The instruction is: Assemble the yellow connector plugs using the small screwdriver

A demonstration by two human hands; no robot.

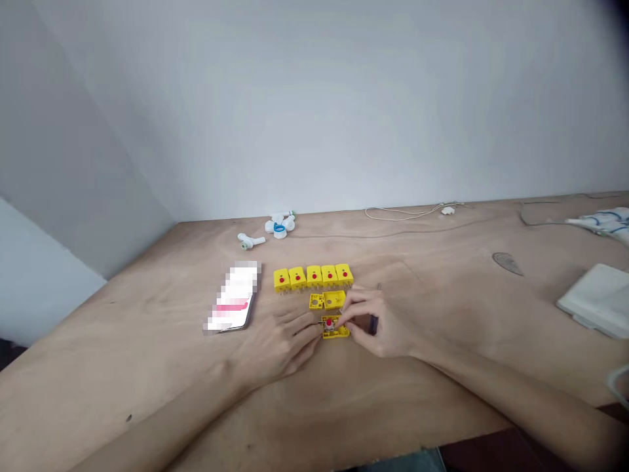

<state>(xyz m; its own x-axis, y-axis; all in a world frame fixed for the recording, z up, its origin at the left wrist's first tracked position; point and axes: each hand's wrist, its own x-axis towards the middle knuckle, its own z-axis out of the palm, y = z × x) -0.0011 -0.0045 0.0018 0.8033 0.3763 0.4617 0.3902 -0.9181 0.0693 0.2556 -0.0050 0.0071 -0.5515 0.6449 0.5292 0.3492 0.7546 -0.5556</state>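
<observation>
An open yellow plug housing (336,335) lies on the table with a red round part and small metal parts inside. My left hand (280,341) has its fingers closed against the left edge of this housing, steadying it. Over its right side my right hand (376,321) has thumb and fingers drawn together in a pinch; what they hold is too small to make out. A dark object (374,324) shows at the right palm, partly hidden. Just behind, a yellow housing cover (334,300) and a small yellow piece (316,301) lie side by side.
Several closed yellow plugs (314,276) with red dots and metal pins stand in a row behind. A phone (236,298) lies left. White plastic fittings (280,226), a thin cable (407,214) and a white box (597,298) lie farther out on the wooden table (442,262).
</observation>
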